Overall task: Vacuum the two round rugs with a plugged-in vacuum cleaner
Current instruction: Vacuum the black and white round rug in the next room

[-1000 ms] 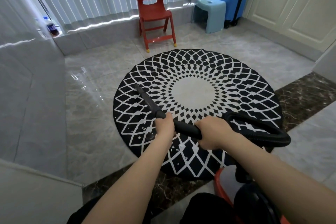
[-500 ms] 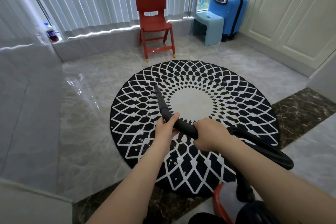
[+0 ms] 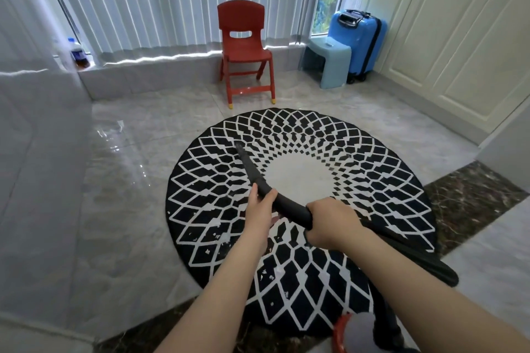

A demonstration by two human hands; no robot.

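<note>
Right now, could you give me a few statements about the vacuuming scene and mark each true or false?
1. Both hands hold the black vacuum nozzle. True: the left hand and right hand each grip it.
2. The nozzle tip points at the bare tiled floor. False: it is over the black-and-white round rug.
3. A red chair stands beyond the rug. True.
4. The blue suitcase lies flat on the rug. False: it stands upright in the far corner, behind a pale blue stool.
</note>
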